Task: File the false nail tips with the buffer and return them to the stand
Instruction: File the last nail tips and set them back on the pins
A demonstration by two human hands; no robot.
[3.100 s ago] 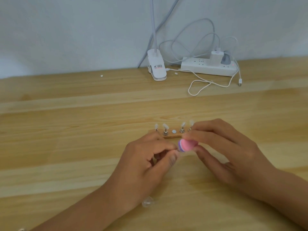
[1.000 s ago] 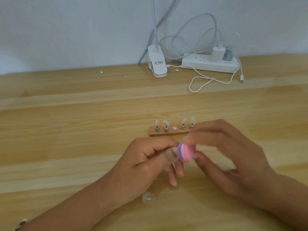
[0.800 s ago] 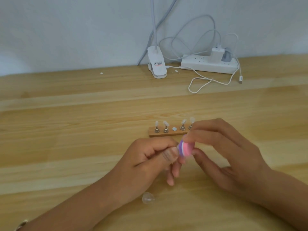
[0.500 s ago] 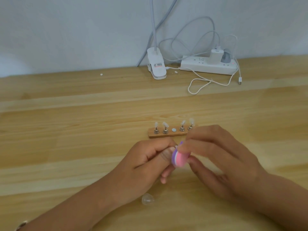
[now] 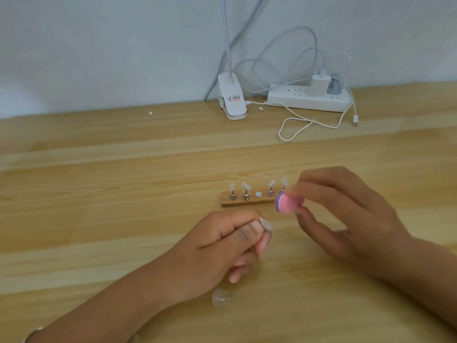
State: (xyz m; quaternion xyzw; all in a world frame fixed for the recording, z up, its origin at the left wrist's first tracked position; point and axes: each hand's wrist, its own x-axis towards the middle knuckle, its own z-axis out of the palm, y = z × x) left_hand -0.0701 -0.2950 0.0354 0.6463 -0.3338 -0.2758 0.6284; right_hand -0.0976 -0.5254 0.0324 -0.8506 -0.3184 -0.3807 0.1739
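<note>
Left grip [image 5: 222, 246] clenched on nail tip [image 5: 265, 224], pinched between thumb and forefinger. Tip end pokes out right, I judge so the file can reach it. Loose clear tip [image 5: 220, 297] lies on surface [image 5: 99, 219] near that wrist. Stand [image 5: 247, 202] just beyond: four tips on pegs, middle spot bare, likely home for held one. Pink-purple buffer [image 5: 286, 204] pinched in right grip [image 5: 346, 214], lifted apart from tip, blurred. Far: lamp clip [image 5: 232, 102] label, print too small, I can't read it.
</note>
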